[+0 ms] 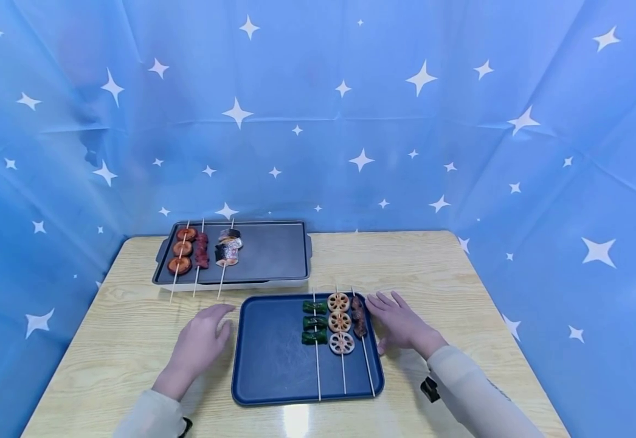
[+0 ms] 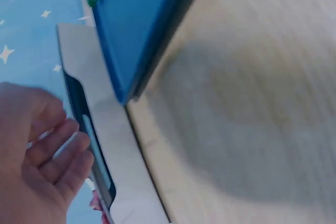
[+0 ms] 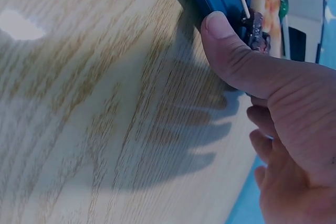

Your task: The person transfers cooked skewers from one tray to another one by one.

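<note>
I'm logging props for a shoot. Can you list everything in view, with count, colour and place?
Table: 1, pale wood, under tray and griddle
Curtain: count unclear, blue with white stars, around table
Griddle: 1, dark on whitish base, far left
Round-slice skewer: 1, orange-brown, griddle's left
Red skewer: 1, dark red, right of it
Fish skewer: 1, black and silver, near griddle's middle
Tray: 1, blue, between hands
Green skewer: 1, green, on tray
Lotus skewer: 1, tan and white, beside it
Brown skewer: 1, brown, tray's right
Sleeves: 2, whitish, on arms
Left hand: 1, bare, left of tray
Right hand: 1, bare, tray's right edge
</note>
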A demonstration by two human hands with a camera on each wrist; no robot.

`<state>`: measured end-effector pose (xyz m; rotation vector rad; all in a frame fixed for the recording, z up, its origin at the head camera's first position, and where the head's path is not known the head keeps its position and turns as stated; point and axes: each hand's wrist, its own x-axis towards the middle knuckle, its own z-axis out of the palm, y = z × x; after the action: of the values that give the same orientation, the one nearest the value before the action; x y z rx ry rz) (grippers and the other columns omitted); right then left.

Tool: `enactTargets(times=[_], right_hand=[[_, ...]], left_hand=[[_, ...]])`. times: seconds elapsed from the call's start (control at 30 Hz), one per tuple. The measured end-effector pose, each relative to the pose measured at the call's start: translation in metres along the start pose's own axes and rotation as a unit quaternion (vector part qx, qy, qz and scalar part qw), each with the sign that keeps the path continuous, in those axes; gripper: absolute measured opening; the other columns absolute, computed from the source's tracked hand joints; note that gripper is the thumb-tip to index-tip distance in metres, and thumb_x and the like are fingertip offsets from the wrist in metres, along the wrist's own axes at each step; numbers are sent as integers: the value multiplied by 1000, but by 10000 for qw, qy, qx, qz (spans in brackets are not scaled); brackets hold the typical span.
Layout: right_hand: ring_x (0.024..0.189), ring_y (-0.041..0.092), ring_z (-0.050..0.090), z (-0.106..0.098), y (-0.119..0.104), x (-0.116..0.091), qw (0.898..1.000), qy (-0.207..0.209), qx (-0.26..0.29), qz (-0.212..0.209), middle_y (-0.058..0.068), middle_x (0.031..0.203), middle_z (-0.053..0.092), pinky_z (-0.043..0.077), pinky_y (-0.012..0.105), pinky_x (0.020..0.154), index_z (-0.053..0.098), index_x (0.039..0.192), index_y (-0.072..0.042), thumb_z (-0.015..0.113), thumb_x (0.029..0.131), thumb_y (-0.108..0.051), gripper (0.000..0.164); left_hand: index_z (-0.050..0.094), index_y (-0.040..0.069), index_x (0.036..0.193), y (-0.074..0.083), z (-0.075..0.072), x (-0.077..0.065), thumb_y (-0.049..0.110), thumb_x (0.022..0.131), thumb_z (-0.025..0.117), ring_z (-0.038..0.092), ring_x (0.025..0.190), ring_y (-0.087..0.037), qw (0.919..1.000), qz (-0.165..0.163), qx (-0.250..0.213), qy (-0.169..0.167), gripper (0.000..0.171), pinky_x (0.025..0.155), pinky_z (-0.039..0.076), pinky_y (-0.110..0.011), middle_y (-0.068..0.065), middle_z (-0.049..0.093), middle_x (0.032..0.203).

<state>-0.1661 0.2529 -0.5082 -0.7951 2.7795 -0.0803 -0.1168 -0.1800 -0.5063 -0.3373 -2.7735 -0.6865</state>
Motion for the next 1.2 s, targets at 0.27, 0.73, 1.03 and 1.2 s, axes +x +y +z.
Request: enactTargets(times=[0.27,0.73,1.03,1.2], right_hand=[[146,40,27,1,0,0,10000,9,-24,-17,19,156,35,14,59,122,36,149,1,83,60,-44,110],[146,40,28,0,-4,1,10000,-4,-4,47,19,155,36,15,58,122,37,148,1,85,60,-39,107],[145,40,29,-3,-7,0,9999,-67,-120,61,20,154,37,16,58,121,38,147,2,84,61,-41,106],[145,39,30,-2,-7,0,9997,-59,-206,97,19,154,38,18,57,121,39,147,2,86,61,-39,106]], left_hand=[[68,7,112,-2,-21,12,12,90,55,70,91,-28,9853,-1612,-565,-16,26,73,54,-45,-12,73,107],[46,-10,138,-12,-20,23,24,99,50,67,105,-36,9174,-2743,-2501,-1436,52,86,58,-40,-29,61,126],[41,-13,137,-9,-11,33,26,102,49,64,115,-32,8385,-3255,-4102,-1507,53,96,56,-38,-33,49,138],[46,-12,133,-12,-8,39,24,103,45,69,95,-10,8150,-3424,-4458,-1404,47,89,58,-30,-20,63,124]])
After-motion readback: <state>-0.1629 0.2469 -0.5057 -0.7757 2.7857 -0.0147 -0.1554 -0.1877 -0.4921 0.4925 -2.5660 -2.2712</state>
